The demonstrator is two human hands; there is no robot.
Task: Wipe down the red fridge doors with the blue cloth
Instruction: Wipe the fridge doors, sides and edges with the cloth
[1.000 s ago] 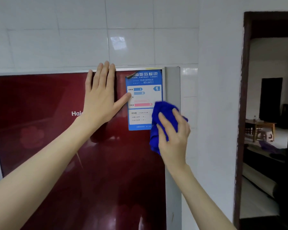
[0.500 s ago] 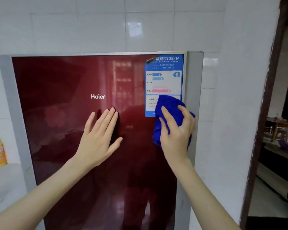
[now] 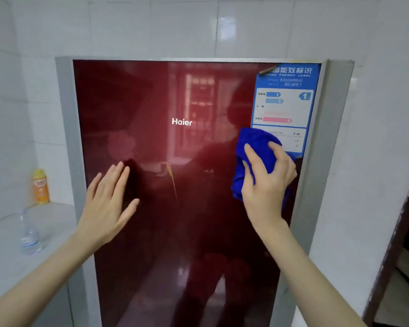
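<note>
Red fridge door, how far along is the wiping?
Done: no cleaned patch is distinguishable on the glossy red door. In hand: the right hand presses the blue cloth overlapping the energy label; the left hand braces flat. Left: apparently most of the door.

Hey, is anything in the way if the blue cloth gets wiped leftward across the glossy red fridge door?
Only the left hand, flat against the glossy red fridge door, lower left of the blue cloth that the right hand grips. Nothing else visible blocks that stretch.
</note>
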